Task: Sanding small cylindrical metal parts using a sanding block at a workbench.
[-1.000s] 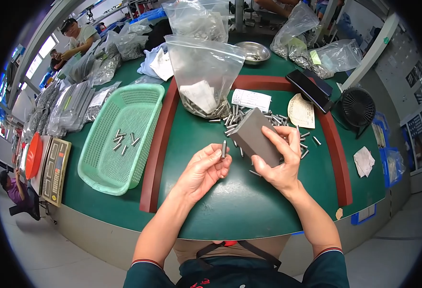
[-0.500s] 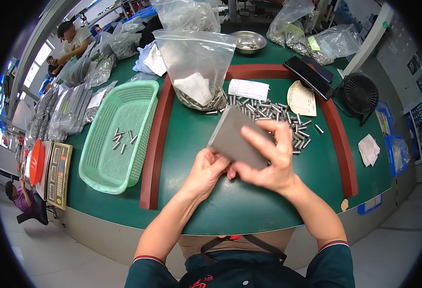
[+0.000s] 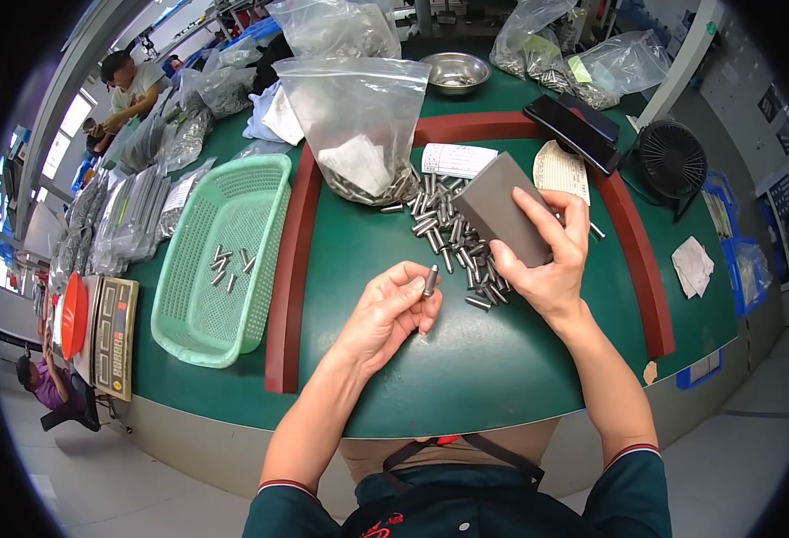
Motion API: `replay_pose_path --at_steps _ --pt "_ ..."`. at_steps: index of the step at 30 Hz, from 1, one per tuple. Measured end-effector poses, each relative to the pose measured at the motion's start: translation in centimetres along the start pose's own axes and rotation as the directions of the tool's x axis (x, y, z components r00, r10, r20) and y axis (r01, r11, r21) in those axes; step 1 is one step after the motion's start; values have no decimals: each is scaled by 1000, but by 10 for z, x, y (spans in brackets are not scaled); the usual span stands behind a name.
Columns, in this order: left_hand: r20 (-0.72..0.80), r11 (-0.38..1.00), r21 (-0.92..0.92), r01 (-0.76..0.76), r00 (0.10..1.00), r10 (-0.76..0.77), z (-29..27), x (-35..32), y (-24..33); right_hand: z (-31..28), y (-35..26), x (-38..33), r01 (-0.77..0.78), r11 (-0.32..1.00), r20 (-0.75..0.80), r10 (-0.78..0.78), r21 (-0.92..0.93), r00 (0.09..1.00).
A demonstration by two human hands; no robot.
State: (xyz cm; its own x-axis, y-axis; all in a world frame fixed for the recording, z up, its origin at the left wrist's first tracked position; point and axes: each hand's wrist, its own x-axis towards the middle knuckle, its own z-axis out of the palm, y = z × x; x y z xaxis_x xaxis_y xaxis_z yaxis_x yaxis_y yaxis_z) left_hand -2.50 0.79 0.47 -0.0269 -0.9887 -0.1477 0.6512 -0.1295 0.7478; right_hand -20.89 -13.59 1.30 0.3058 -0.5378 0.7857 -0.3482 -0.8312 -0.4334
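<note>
Pinched upright between the thumb and fingers of my left hand is a small metal pin, over the green table. My right hand grips a dark grey rectangular block by its lower right side, fingers spread across its face. Behind and under the block lies a pile of loose metal pins, partly hidden by it. Several more pins rest in a light green plastic basket on the left.
Dark red rails frame the work area. A zip bag of pins, a steel bowl, a phone and a small black fan stand around it. A scale sits at far left; people work beyond.
My hands have moved apart. The block went right with my right hand, away from my left hand, where a pin now shows. More of the pile's left side is uncovered.
</note>
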Motion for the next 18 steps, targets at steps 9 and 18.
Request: replay_pose_path --at_steps 9,18 --pt "-51 997 74 7 999 -3 2 3 0 -3 -4 3 -10 999 43 8 49 999" --pt "-63 1000 12 18 998 -18 6 3 3 -2 -3 3 -54 997 -4 54 62 999"
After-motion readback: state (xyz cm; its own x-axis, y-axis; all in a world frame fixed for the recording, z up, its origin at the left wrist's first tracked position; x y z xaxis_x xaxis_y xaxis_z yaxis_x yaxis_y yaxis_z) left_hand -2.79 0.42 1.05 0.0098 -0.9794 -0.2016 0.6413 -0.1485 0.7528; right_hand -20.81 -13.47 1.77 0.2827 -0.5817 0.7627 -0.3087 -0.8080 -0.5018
